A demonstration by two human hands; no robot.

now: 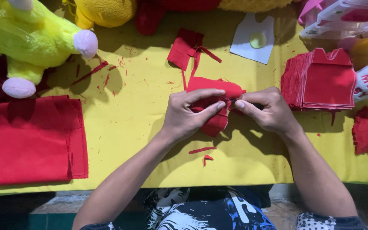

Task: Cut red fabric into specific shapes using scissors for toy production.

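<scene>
Red felt piece is pinched by both hands: left, right. Cut red stack is seen at 3 o'clock on the yellow surface.

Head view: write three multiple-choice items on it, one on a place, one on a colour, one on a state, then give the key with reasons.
1. Where does the stack of cut red pieces lie?
A. right of the hands
B. left of the hands
C. on the plush toy

2. What colour is the table cover?
A. blue
B. yellow
C. white

3. How is the small red fabric piece held?
A. lying untouched
B. by one hand only
C. pinched by both hands

Key: 1 A, the stack lies beyond the right hand. 2 B, yellow cloth shows all round the work. 3 C, the left hand and the right hand both grip it.
</scene>
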